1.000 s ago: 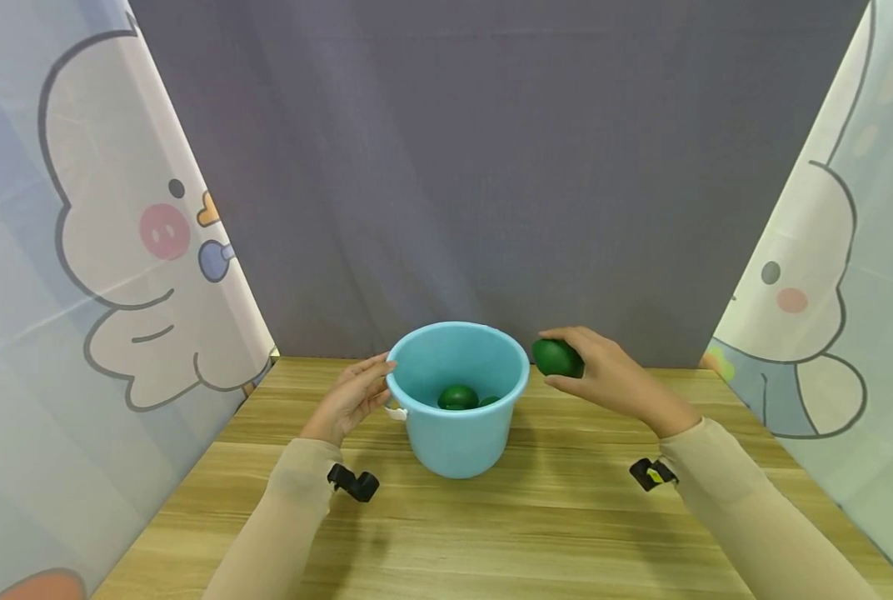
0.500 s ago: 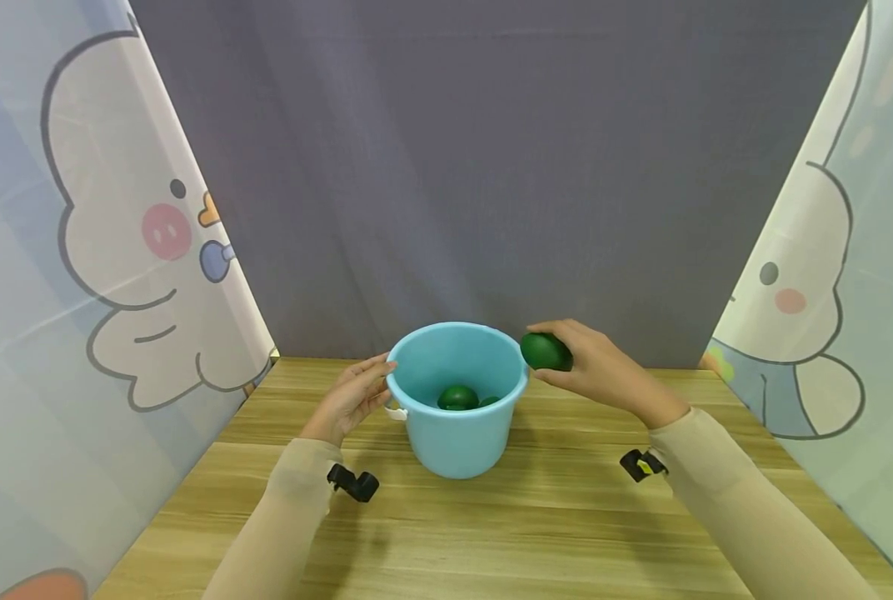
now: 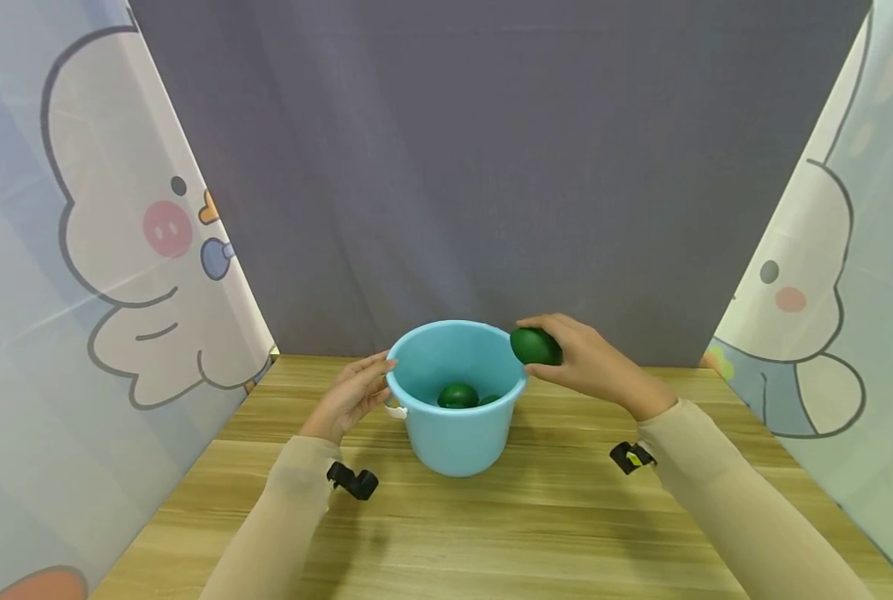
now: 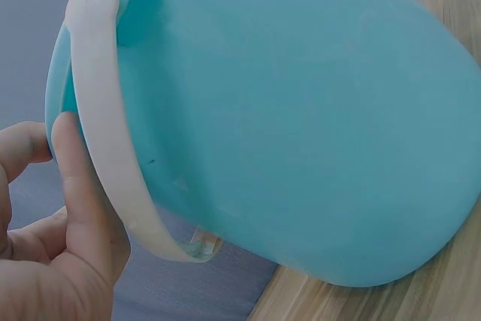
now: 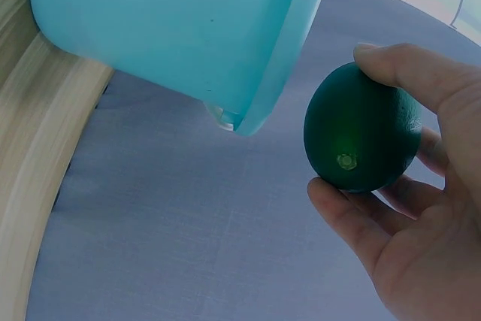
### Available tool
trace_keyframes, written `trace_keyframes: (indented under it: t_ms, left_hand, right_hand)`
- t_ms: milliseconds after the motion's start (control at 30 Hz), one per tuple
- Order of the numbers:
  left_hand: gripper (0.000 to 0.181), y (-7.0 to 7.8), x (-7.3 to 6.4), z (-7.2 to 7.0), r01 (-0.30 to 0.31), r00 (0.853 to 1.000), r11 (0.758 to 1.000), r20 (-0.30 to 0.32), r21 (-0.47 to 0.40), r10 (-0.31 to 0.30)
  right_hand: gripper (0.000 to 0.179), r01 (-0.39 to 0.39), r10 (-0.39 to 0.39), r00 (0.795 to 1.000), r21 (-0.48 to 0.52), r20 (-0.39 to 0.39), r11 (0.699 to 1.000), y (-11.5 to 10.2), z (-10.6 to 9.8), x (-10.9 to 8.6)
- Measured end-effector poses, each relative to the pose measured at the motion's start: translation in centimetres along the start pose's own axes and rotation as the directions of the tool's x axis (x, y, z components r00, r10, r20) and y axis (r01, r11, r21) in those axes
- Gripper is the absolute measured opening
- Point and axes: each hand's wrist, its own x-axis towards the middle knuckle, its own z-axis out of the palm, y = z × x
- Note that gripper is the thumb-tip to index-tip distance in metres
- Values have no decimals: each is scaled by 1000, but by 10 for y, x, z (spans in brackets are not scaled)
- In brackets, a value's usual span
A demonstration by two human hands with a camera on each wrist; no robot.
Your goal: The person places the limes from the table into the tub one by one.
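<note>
A light blue bucket (image 3: 457, 442) stands upright on the table, its white handle (image 4: 113, 133) hanging down on the left side. My left hand (image 3: 351, 396) holds its rim at the left, thumb and fingers right at the edge in the left wrist view. Above the right side of the rim, my right hand (image 3: 585, 358) grips a dark green avocado (image 3: 536, 346) between thumb and fingers. The right wrist view shows the pale stem scar of this avocado (image 5: 361, 129). Inside the bucket lie a green avocado (image 3: 457, 396) and part of another, mostly hidden by the front wall.
The wooden table (image 3: 446, 542) reaches back to a grey curtain (image 3: 446, 167). Pale cartoon-print curtains (image 3: 139, 250) flank it on both sides. Small black devices (image 3: 352, 481) are worn on both wrists.
My right hand has carried the avocado leftward and slightly up, from beside the bucket to over its right rim. The left hand and the bucket have stayed in place.
</note>
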Motion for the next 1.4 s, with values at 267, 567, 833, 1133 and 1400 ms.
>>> trace_keyframes:
  t_ms: [267, 567, 833, 1133, 1400]
  left_hand:
    - [55, 0, 0, 2, 0, 1000, 1000, -13, -1, 0]
    - [56, -1, 1, 2, 1, 1000, 1000, -9, 21, -1]
    - [55, -1, 1, 4, 4, 1000, 1000, -11, 8, -4]
    - [54, 0, 1, 3, 2, 1000, 1000, -4, 14, -2]
    - [55, 0, 0, 2, -3, 1000, 1000, -2, 14, 3]
  right_hand:
    - [60, 6, -6, 1000, 3, 14, 1000, -5, -1, 6]
    - [59, 25, -25, 999, 9, 34, 1000, -9, 1, 14]
    - [57, 15, -16, 998, 15, 62, 1000, -12, 3, 22]
    - [57, 19, -21, 995, 24, 93, 1000, -16, 7, 35]
    - [57, 44, -46, 992, 19, 115, 999, -17, 14, 44]
